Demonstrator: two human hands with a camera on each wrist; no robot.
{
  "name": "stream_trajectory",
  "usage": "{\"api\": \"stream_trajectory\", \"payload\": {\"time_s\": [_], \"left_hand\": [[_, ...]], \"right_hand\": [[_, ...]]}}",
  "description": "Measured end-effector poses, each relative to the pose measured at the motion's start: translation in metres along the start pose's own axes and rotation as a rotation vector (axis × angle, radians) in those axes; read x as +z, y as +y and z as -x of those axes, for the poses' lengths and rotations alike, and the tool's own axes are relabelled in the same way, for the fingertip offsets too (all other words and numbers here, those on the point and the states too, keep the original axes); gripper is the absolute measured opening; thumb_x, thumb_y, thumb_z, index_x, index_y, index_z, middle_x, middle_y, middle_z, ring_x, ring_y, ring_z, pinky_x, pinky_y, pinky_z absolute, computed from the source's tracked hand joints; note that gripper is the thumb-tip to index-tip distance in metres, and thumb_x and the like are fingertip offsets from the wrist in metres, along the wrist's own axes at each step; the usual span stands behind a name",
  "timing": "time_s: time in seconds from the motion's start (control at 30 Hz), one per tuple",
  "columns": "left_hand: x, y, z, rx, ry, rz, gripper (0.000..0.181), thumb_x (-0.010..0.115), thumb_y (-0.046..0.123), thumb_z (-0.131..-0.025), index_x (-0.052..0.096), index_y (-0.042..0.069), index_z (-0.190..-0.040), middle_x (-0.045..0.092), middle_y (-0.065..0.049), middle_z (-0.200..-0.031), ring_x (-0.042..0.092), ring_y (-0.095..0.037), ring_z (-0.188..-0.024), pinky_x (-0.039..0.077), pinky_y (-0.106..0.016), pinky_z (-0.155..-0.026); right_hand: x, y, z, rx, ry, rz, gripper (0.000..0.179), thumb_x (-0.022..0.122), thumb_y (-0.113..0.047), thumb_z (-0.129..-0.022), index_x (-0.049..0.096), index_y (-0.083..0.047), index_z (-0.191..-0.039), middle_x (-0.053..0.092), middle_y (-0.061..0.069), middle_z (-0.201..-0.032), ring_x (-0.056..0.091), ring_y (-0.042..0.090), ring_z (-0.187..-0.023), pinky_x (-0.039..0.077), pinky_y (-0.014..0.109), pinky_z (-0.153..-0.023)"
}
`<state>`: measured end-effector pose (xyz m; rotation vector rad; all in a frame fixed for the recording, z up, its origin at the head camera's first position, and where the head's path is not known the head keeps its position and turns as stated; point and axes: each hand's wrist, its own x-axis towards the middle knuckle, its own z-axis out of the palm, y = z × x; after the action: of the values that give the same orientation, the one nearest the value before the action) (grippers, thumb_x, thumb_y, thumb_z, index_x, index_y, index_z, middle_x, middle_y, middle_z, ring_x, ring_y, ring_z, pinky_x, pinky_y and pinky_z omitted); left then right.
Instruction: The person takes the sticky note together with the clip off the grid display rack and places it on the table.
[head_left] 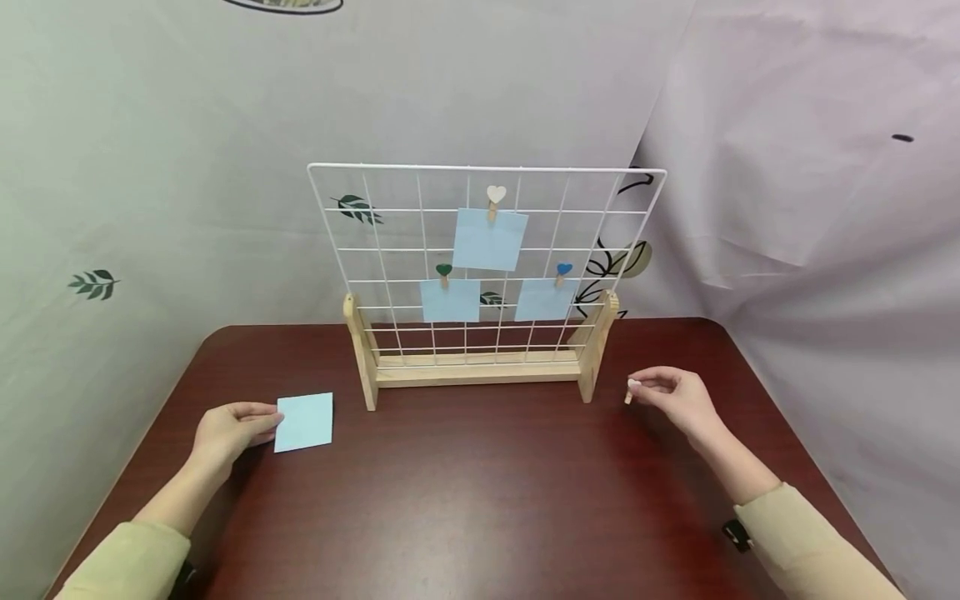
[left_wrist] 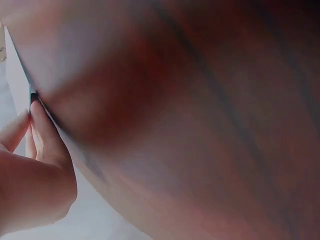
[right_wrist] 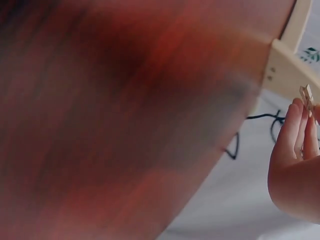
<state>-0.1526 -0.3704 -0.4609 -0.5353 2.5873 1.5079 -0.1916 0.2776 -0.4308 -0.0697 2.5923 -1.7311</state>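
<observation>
At the left of the table, my left hand [head_left: 231,432] pinches a light blue square of paper [head_left: 306,422] by its near left edge, thumb on top. The left wrist view shows the same paper [left_wrist: 18,75] nearly edge-on between thumb and fingers. On the right side, my right hand [head_left: 678,400] holds a small wooden clothespin [head_left: 628,397] with a white heart, gripped between thumb and fingertips. In the right wrist view the clothespin [right_wrist: 306,96] sticks out beyond the fingertips. Between the hands stands a white wire grid [head_left: 405,250] in a wooden stand [head_left: 480,372].
Three blue papers hang on the grid: an upper one [head_left: 489,242] under a white heart clip [head_left: 496,198], a lower left one [head_left: 450,302] under a green heart clip [head_left: 444,273], a lower right one [head_left: 542,302] under a blue heart clip [head_left: 563,272]. A patterned cloth [head_left: 187,167] hangs behind the table.
</observation>
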Motion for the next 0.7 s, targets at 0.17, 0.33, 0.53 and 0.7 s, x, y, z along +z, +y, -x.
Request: {"api": "stream_trajectory", "payload": {"time_s": [0.17,0.33,0.53,0.7], "left_hand": [[-0.001,0.000,-0.002,0.010,0.050,-0.081,0.041,0.075,0.018,-0.100,0.070,-0.015,-0.123,0.080,-0.016,-0.107,0.076,-0.002,-0.073,0.063,-0.023,-0.071],[-0.001,0.001,-0.001,0.060,0.088,-0.168,0.038,0.075,0.018,-0.100,0.072,-0.014,-0.120,0.075,-0.032,-0.116,0.081,-0.017,-0.078,0.066,-0.032,-0.072],[-0.001,0.003,0.002,0.099,0.109,-0.237,0.035,0.076,0.017,-0.099,0.074,-0.014,-0.114,0.078,-0.030,-0.106,0.081,-0.024,-0.077,0.066,-0.032,-0.069],[-0.006,0.002,0.001,0.106,0.109,-0.286,0.034,0.077,0.019,-0.097,0.076,-0.012,-0.111,0.079,-0.027,-0.103,0.080,-0.017,-0.072,0.059,-0.022,-0.062]], "right_hand": [[-0.011,0.016,-0.004,0.055,-0.023,0.009,0.039,0.076,-0.008,-0.098,0.066,0.020,-0.125,0.080,-0.015,-0.091,0.075,-0.004,-0.080,0.062,0.017,-0.078],[-0.024,0.032,-0.008,0.099,-0.053,0.089,0.037,0.076,-0.009,-0.098,0.069,0.018,-0.123,0.082,0.001,-0.095,0.075,-0.002,-0.078,0.064,0.021,-0.076],[-0.039,0.047,-0.011,0.151,-0.101,0.138,0.037,0.076,-0.008,-0.097,0.070,0.018,-0.121,0.083,0.007,-0.095,0.074,-0.002,-0.077,0.064,0.022,-0.074],[-0.046,0.051,-0.011,0.180,-0.100,0.152,0.038,0.078,-0.010,-0.095,0.070,0.018,-0.119,0.083,0.000,-0.090,0.074,-0.001,-0.074,0.063,0.022,-0.072]]}}
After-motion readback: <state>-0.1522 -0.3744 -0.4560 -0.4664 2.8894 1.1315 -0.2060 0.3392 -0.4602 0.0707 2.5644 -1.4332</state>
